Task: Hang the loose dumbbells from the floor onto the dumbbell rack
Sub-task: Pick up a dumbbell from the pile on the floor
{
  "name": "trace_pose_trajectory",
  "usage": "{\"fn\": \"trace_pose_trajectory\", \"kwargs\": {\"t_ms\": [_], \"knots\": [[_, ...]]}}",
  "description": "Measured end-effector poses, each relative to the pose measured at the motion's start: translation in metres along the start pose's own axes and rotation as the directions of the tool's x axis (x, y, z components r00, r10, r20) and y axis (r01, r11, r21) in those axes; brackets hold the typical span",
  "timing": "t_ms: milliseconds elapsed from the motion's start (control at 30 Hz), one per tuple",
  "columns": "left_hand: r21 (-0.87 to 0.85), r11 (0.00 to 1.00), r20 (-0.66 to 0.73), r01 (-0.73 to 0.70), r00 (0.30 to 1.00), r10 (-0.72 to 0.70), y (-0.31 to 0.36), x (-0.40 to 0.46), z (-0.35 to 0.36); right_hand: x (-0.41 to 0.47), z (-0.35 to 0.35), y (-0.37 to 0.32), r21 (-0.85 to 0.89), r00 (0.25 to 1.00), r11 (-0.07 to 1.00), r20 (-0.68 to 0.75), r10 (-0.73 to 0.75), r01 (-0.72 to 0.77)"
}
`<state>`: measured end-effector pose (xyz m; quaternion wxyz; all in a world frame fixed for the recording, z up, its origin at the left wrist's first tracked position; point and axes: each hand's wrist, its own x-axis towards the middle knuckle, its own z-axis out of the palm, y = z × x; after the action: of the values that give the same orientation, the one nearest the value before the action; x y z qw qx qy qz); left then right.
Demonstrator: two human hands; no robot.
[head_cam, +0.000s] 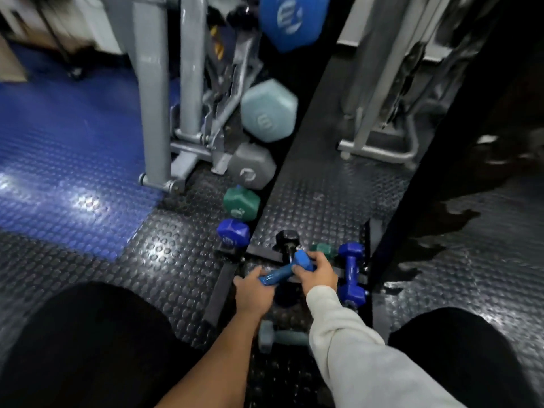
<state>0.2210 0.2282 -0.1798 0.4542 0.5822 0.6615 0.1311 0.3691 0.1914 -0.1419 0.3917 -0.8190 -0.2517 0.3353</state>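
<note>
A dumbbell [284, 270] lies crosswise between the two hands, with the left hand [253, 293] at its near end and the right hand [316, 270] at its far end. Just right of the right hand another dumbbell [351, 270] lies on the floor [147, 275]. Below the forearms lies a third dumbbell [279, 337]. Behind the hands, a row of dumbbell heads [235, 231] runs away along the rack [223, 278], one behind the other.

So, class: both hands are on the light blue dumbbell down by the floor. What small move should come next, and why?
Probably lift the light blue dumbbell clear of the floor. The left hand and right hand each grip an end, and it lies across a black dumbbell, low beside the rack holding the others.
</note>
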Motion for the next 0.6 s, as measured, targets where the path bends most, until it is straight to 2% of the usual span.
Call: {"fn": "trace_pose_trajectory", "kwargs": {"t_ms": [133, 300, 600], "knots": [[0.102, 0.976, 0.015, -0.194, 0.981, 0.194, 0.049, -0.014, -0.014, -0.022, -0.047, -0.028, 0.133, 0.992, 0.990, -0.122, -0.018, 0.034], [0.067, 0.924, 0.023, -0.376, 0.927, 0.375, 0.119, -0.047, -0.037, -0.046, -0.099, -0.062, 0.260, 0.964, 0.954, -0.251, -0.085, 0.152], [0.003, 0.740, 0.071, -0.673, 0.738, 0.671, 0.237, -0.088, -0.065, -0.088, -0.198, -0.114, 0.366, 0.848, 0.830, -0.483, -0.216, 0.420]]}}
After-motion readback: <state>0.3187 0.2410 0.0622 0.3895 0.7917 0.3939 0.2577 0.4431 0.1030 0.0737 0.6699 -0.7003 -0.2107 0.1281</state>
